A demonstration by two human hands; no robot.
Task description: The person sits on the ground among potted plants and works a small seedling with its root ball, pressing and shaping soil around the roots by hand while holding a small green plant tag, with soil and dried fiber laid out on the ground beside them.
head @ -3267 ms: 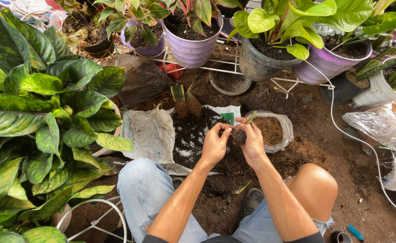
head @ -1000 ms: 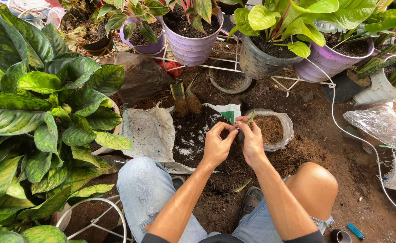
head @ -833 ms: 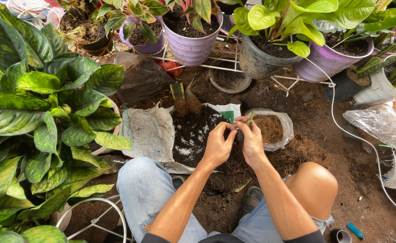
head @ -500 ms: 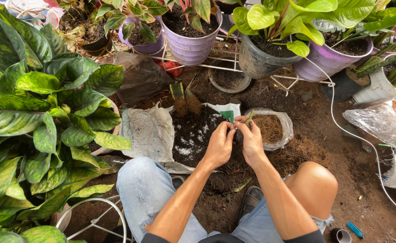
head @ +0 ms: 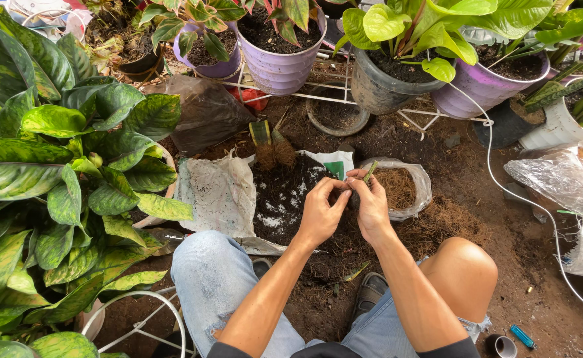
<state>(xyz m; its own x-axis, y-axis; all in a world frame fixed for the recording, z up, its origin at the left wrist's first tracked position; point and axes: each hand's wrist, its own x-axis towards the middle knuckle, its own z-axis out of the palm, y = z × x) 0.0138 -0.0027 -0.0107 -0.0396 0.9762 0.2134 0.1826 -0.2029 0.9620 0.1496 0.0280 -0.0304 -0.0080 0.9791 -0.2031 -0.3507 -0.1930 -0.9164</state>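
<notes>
Both hands meet at frame centre, over the soil. Left hand (head: 320,211) has its fingers curled, with thumb and fingertips closed on a small dark clump, probably the root end of the cutting, though it is too small to be sure. Right hand (head: 371,204) sits just at 3 o'clock of the left, touching it, and pinches the same plant cutting (head: 369,174) — its thin green stem sticks up at 12 o'clock above the right-hand fingers.

Directly under the hands: an opened white bag of dark potting mix (head: 281,199), speckled with white bits, lying flat on the ground. At 3 o'clock of the hands, just beside them, is a clear plastic bag of brown coconut fibre (head: 401,189), mouth rolled open. At 12 o'clock of the soil bag, two short rooted cuttings (head: 269,147) lie on its edge.

The person squats; the left knee in jeans (head: 212,272) is at 7 o'clock of the hands and the bare right knee (head: 465,268) at 4 o'clock.

Surroundings:
- large spotted-leaf plant (head: 46,179) at 9 o'clock
- purple pots (head: 281,63) on a white wire rack at 12 o'clock
- grey pot (head: 391,93) at 1 o'clock
- white hose (head: 493,179) running down the right side
- blue lighter (head: 522,336) on the dirt at 4 o'clock — well apart from the hands
</notes>
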